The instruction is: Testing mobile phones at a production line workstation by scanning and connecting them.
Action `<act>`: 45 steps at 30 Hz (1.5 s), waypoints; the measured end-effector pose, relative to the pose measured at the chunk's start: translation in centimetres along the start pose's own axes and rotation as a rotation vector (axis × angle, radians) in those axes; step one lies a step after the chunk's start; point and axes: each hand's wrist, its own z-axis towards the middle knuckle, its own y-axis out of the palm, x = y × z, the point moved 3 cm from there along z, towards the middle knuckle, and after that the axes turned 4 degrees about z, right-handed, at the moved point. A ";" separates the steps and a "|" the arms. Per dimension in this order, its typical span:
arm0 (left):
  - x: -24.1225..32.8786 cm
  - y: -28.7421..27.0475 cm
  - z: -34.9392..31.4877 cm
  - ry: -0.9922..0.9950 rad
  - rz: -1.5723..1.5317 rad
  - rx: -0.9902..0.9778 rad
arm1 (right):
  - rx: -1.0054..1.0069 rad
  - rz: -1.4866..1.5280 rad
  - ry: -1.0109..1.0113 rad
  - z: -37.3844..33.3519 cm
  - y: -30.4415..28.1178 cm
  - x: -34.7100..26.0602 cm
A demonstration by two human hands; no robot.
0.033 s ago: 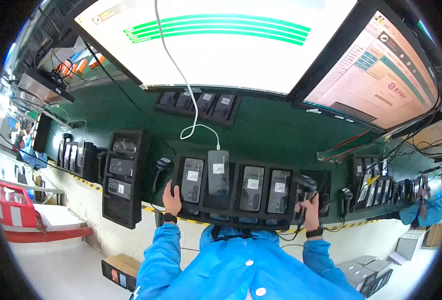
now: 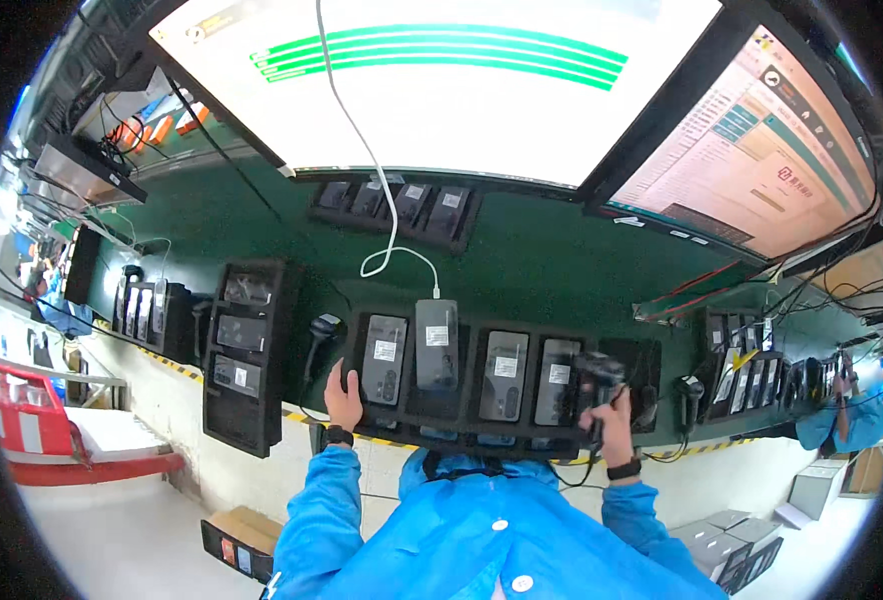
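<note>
A black foam tray (image 2: 470, 345) holds several dark smartphones, each with a white label, in a row before me. My left hand (image 2: 343, 402) rests against the tray's left edge, fingers stretched and apart, beside the leftmost phone (image 2: 385, 360). In my right hand (image 2: 614, 425) is a black handheld barcode scanner (image 2: 602, 370), its head beside the rightmost phone (image 2: 559, 383) and partly over the tray's right end. A white cable (image 2: 395, 222) runs down to the top of the second phone (image 2: 437, 345), which sits higher than its neighbours. Another phone (image 2: 505, 375) lies between these two.
A second scanner (image 2: 322, 335) lies left of the tray, beside another phone tray (image 2: 245, 400). Behind stands a small phone tray (image 2: 397, 215) under a large monitor (image 2: 432, 110); a second monitor (image 2: 752, 150) is at right. Another scanner (image 2: 691, 398) and a person's sleeve (image 2: 857, 420) are farther right.
My right hand has moved the scanner a little to the left, nearer the rightmost phone. My left hand and the phones look unmoved.
</note>
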 end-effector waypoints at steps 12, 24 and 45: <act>6.7 -1.7 -1.2 0.190 0.259 0.299 | -0.153 0.090 0.254 -2.2 7.4 3.8; 21.0 11.6 -7.6 0.236 0.165 -0.552 | 0.197 -0.211 -0.310 9.7 -7.5 1.6; 23.1 7.9 -6.4 0.174 -0.605 -0.675 | -0.243 -0.354 -0.368 2.3 9.7 -4.1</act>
